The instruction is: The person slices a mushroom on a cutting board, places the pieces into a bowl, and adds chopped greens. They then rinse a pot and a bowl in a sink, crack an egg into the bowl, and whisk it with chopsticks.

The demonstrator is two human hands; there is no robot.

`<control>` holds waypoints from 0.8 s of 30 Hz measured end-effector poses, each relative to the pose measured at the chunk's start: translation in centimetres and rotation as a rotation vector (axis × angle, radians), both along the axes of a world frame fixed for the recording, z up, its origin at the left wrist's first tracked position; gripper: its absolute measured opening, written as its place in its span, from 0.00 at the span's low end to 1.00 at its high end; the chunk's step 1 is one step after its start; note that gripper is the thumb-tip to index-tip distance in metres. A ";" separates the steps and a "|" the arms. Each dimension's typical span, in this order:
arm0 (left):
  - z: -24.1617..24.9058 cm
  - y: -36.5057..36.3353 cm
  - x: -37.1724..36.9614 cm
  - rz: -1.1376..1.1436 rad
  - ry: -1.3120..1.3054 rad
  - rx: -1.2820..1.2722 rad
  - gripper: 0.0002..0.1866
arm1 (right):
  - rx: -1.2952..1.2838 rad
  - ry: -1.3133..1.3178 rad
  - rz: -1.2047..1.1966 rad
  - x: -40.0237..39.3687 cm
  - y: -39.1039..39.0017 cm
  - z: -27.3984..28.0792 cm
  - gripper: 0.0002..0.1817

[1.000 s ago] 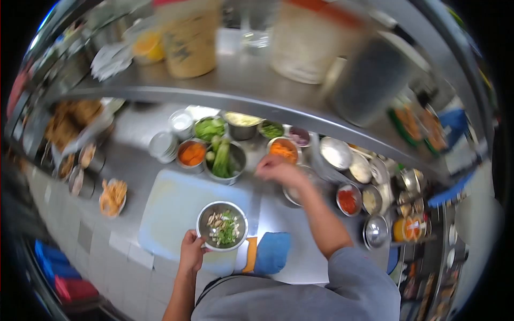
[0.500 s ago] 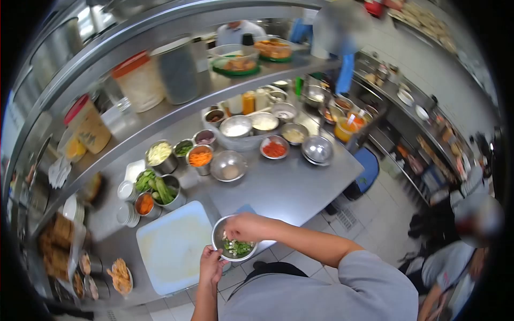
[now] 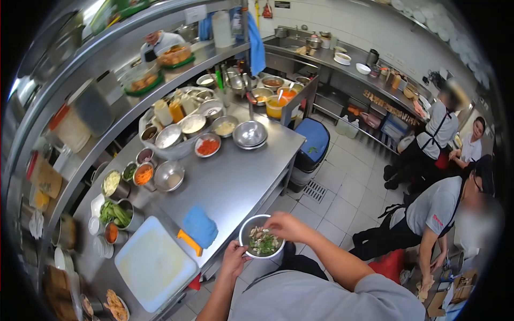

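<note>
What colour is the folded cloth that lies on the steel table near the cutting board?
The cloth is blue; the head view, the only one, shows it.

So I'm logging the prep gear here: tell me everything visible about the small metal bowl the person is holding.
The small metal bowl is round, shiny, steel-looking and roughly level, held past the counter edge above the floor. It holds chopped green herbs and pale sliced pieces. The left hand grips its near rim; the right hand reaches over its far side, fingers dipping toward the contents.
</note>
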State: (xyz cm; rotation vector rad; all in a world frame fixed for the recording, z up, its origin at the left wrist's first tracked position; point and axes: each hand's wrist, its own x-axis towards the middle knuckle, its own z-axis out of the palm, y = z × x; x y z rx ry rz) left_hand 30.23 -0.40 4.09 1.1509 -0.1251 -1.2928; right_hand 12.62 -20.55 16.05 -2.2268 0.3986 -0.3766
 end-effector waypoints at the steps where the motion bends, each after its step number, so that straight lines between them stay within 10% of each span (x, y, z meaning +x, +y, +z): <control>1: -0.3 -1.8 -1.0 -0.037 -0.014 0.002 0.06 | 0.093 0.057 -0.132 -2.6 -2.1 0.1 0.12; 6: -1.2 -13.5 -7.6 -0.145 -0.059 0.008 0.07 | 0.071 0.199 -0.436 -16.2 -12.5 -4.7 0.19; 10: -1.9 -26.1 -14.9 -0.292 -0.018 0.032 0.07 | 0.545 0.296 -0.585 -24.9 -19.8 -5.7 0.16; 24: 1.6 -61.0 -30.8 -0.705 0.005 -0.144 0.21 | 0.952 -0.229 -1.080 -46.9 -42.0 -8.9 0.08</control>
